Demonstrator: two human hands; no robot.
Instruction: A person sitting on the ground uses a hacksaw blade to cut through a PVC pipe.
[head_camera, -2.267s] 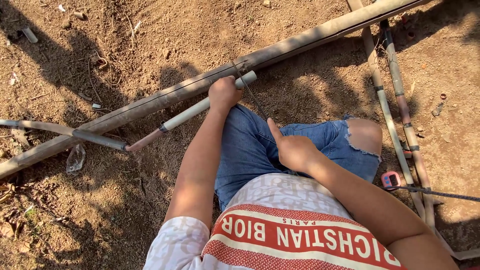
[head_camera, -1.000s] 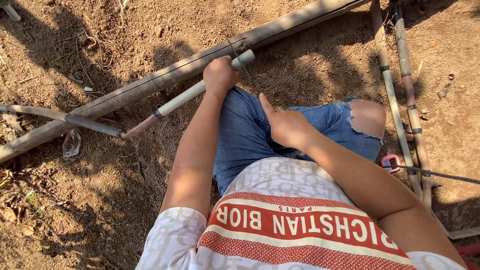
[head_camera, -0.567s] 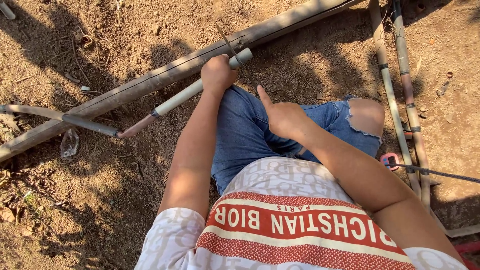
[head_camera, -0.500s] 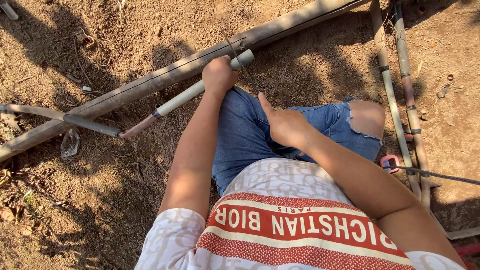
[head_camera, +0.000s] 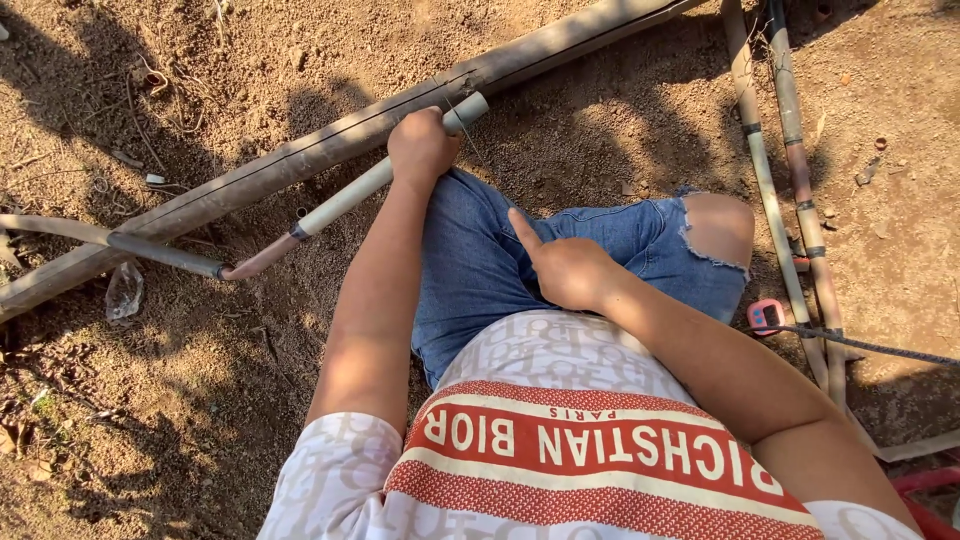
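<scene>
Fingers (head_camera: 424, 130) of the left hand (head_camera: 420, 148) wrap the pale pipe (head_camera: 378, 180) on the dirt beside a long pole (head_camera: 300, 155). The right hand (head_camera: 570, 270), forefinger out, grips a thin saw blade (head_camera: 468, 135); steady pressure near the cut would keep it straight. A small pink tape measure (head_camera: 766, 315) lies by the bamboo canes (head_camera: 790, 150).

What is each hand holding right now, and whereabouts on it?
The left hand grips the pale grey pipe close to its free end. The right hand holds a thin saw blade by its near end, forefinger stretched along it.
</scene>
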